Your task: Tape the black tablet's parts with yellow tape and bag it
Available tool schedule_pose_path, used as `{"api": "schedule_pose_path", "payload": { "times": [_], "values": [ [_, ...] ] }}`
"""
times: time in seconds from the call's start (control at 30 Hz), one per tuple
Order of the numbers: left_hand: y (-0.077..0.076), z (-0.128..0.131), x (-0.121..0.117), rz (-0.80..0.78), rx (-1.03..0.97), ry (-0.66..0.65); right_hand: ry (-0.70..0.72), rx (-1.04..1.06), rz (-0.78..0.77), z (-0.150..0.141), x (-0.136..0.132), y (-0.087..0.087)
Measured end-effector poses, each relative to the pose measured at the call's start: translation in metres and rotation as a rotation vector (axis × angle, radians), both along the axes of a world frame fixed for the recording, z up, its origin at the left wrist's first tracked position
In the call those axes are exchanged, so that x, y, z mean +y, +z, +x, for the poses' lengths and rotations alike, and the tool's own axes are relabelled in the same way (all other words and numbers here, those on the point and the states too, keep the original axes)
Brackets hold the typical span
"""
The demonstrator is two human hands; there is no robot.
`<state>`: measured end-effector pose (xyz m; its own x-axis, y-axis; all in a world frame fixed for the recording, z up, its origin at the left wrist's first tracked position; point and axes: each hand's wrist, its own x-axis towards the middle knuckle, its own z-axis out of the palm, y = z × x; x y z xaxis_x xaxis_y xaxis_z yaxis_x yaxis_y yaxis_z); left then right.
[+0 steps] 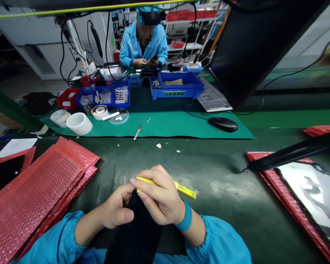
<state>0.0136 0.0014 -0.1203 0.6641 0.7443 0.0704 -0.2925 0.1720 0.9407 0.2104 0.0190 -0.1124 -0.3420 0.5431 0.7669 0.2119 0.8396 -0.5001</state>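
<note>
Near the front edge of the bench, my right hand (162,196) is closed round a yellow utility knife (185,189), whose translucent end sticks out to the right. The knife's other end meets the upper edge of a black flat panel (137,231), which slopes down towards my body. My left hand (117,209) pinches the panel's upper left edge, thumb on the near face. Both hands are almost touching at that edge. The blade cannot be made out. A blue band (186,216) circles my right wrist.
Red bubble-wrap pouches (44,183) lie stacked at left. On the right, a black screwdriver (288,152) hangs over a shiny panel (308,190). Tweezers (138,131), tape rolls (79,123), a mouse (223,124) and blue bins (178,88) stand further back. A co-worker (143,40) sits opposite.
</note>
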Motion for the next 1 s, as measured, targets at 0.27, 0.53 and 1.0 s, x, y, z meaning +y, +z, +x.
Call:
{"api": "schedule_pose_path", "payload": {
  "times": [0.27, 0.53, 1.0],
  "values": [
    [-0.0002, -0.0019, -0.0026, 0.055, 0.025, -0.007, 0.011, -0.073, 0.048, -0.0012, -0.0017, -0.0027],
    [0.0016, -0.0037, -0.0024, 0.071, 0.044, -0.031, 0.012, -0.099, 0.06, -0.0016, -0.0013, 0.0008],
    [0.0007, -0.0032, -0.0025, 0.083, 0.057, -0.012, 0.046, 0.046, -0.021, -0.0029, -0.0006, -0.0003]
  ]
}}
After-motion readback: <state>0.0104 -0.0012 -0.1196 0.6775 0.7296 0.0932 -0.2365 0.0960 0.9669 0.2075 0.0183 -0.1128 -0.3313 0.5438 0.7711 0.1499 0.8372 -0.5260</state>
